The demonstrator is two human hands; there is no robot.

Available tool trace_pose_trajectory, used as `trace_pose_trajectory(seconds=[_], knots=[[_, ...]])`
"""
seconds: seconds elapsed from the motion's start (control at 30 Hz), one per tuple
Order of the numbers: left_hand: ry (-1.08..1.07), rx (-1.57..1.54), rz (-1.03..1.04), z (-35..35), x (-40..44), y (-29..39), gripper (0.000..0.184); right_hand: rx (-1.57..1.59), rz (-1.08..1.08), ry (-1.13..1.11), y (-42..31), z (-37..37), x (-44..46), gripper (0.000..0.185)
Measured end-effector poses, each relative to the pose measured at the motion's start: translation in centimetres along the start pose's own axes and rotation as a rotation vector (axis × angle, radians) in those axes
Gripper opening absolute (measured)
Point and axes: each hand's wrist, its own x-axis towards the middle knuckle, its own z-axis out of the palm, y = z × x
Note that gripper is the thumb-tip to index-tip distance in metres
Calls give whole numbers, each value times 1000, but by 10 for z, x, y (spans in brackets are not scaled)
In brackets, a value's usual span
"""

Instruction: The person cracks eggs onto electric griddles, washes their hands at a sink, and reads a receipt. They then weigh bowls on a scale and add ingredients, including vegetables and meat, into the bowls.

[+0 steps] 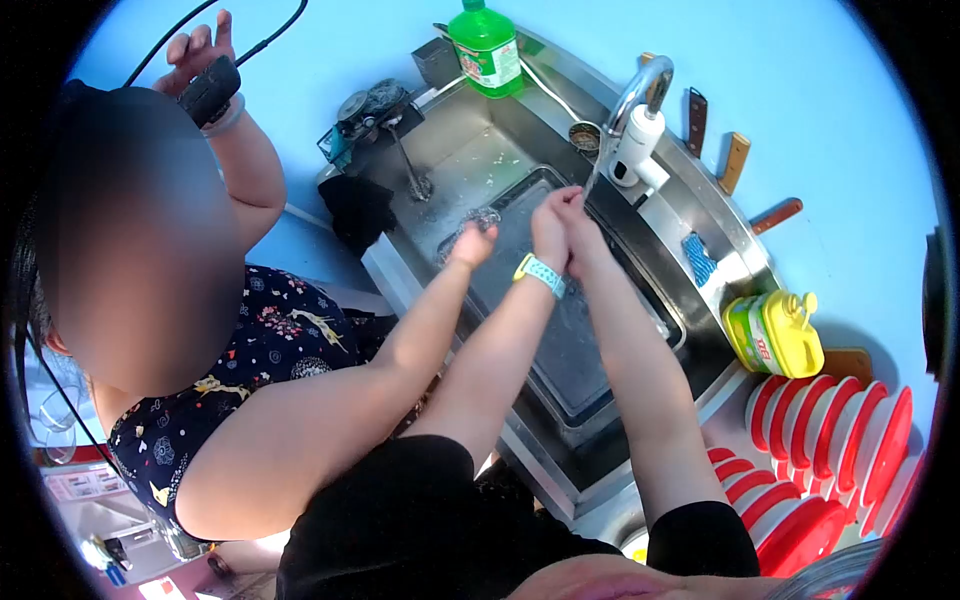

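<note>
My left hand [550,228], with a light-blue watch [540,272] on its wrist, is pressed against my right hand [585,243] under the tap [645,85]. Water runs from the spout onto them. The left fingers curl over the right hand; the right fingers are mostly hidden, and nothing shows between the hands. Below them a large dark-rimmed rectangular tray [560,365] lies in the steel sink [455,165]. To the left, a co-worker's hand [474,243] holds a steel wool scrubber [483,216] over the tray's edge.
A green bottle [486,50] stands at the sink's far corner, a yellow jug [772,333] at the right. Knives [735,163] hang on the blue wall. A blue cloth [698,260] lies on the ledge. Red-and-white stacks [830,430] stand lower right. The co-worker [300,330] is close on my left.
</note>
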Motion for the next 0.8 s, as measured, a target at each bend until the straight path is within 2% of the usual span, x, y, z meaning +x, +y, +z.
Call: trace_pose_trajectory(seconds=[0.03, 0.07, 0.1, 0.17, 0.2, 0.23, 0.27, 0.3, 0.33, 0.37, 0.4, 0.47, 0.5, 0.53, 0.57, 0.6, 0.63, 0.67, 0.77, 0.8], knots=[[49, -312, -234, 7, 1, -3, 22, 195, 161, -114, -8, 1, -9, 22], [44, -615, -281, 9, -2, -5, 26, 150, 110, -137, -45, 15, -32, 15], [37, -922, -333, 12, -9, -6, 31, 152, 113, -130, -43, 11, -22, 15], [76, -955, -393, 7, -14, -12, 29, 300, 382, -312, -36, -14, 7, 20], [114, -989, -447, 4, -19, -18, 27, 256, 409, -207, -28, -13, 8, 19], [30, -706, -285, 5, -19, -23, 24, 240, 374, -42, -21, -6, 6, 23], [82, 226, -65, -4, -12, -34, 44, 92, 265, 97, 10, -20, 35, 31], [53, 689, -131, -10, 0, -23, 63, -103, 130, 251, 1, -8, 8, 43], [152, 293, -175, -8, 3, -20, 65, -210, -24, 263, 12, -2, 6, 42], [127, -96, -316, -14, 7, -16, 63, -503, -315, 200, 26, 0, 5, 37], [114, -103, -331, -23, 16, -32, 63, -685, -379, 248, 22, 20, -12, 29], [-102, -1797, -948, -49, 37, -94, 58, -1129, -743, 148, 54, 7, 1, 41], [-149, -1651, -923, -37, 29, -80, 54, -1441, -764, 22, 44, 2, 3, 45], [-194, -1503, -899, -24, 20, -65, 50, -803, -348, 54, 7, 9, -11, 49], [-218, -1006, -684, -8, 12, -48, 47, -158, 50, 81, -28, 12, -26, 52], [-192, -466, -538, 9, 5, -30, 43, -260, 75, 150, -11, -5, -6, 55], [-142, -320, -481, 13, 6, -29, 42, -360, 106, 217, 8, -22, 16, 58], [-111, -330, -460, 13, 10, -34, 40, -331, 52, 163, 14, -19, 9, 61], [-105, -454, -458, 4, 24, -54, 37, -852, -41, 417, 11, 24, -5, 61], [-105, -455, -463, 2, 25, -58, 35, -763, -134, 396, 5, 18, -2, 57]])
